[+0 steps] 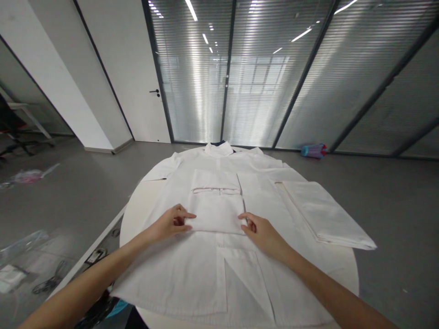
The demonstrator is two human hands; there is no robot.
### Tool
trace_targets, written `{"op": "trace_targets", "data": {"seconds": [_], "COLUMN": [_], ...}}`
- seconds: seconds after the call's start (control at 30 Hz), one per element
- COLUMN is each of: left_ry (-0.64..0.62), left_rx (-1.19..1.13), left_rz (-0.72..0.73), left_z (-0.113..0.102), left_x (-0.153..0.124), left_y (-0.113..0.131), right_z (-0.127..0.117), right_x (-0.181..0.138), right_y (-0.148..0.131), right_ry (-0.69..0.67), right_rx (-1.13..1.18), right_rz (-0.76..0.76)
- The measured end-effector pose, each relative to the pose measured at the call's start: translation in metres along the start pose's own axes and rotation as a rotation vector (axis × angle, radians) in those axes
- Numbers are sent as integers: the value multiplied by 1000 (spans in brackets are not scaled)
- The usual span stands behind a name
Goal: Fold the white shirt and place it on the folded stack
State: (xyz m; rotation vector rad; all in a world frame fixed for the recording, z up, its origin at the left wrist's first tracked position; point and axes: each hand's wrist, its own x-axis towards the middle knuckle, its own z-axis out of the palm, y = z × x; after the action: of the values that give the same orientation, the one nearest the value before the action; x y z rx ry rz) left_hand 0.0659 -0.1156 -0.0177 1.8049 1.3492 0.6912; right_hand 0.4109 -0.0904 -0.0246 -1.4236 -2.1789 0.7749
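A white coat [192, 278] lies spread flat over a round white table [135, 214], collar at the far side. On its middle rests a small folded white garment [216, 201]. My left hand [171, 223] pinches that folded piece at its near left corner. At the near right corner my right hand [260, 232] grips the same edge, fingers curled on the cloth.
A second folded white cloth [325, 214] lies on the table's right side, reaching its edge. On the floor: a blue and pink object [313, 150] by the glass wall, plastic bags [24, 176] at left, cables [51, 281] near the table. A white door [137, 87] stands behind.
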Motion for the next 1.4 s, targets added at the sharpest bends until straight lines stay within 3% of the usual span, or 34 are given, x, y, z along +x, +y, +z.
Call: {"op": "trace_targets", "data": {"seconds": [0.1,0.17,0.33,0.43,0.5,0.6,0.7,0.8,0.9,1.07,1.17,1.27,1.4], "left_ry": [163,176,-139,-231,-182,98,357,352,251,195,204,271,338], "left_rx": [258,361,617,665,633,556,374,205,114,-53,-123,-32,253], "left_rz": [233,359,526,548,567,467,101,-166,-195,-192,-127,107,520], "left_z": [0,7,32,33,25,4,-22,-44,-54,-58,-63,-66,-52], "left_x": [12,24,45,50,61,96,139,172,186,193,190,166,94], "left_y": [18,29,32,30,31,27,10,-10,-22,-14,-2,11,14], "right_z": [-3,-5,-11,-21,-28,-31,-30,-30,-32,-36,-43,-55,-62], "right_x": [9,19,51,86,117,161,192,207,212,215,213,191,113], "right_y": [-15,-25,-39,-36,-30,-15,3,18,28,33,26,8,-13], "right_ry": [148,151,-161,-125,-32,40,25,-3,-5,34,62,156,260], "right_rx": [-229,-326,-444,-386,-339,-342,-369,-367,-328,-194,25,240,144], "right_rz": [-187,-332,-534,-512,-437,-178,68,196,251,193,75,-163,-467]}}
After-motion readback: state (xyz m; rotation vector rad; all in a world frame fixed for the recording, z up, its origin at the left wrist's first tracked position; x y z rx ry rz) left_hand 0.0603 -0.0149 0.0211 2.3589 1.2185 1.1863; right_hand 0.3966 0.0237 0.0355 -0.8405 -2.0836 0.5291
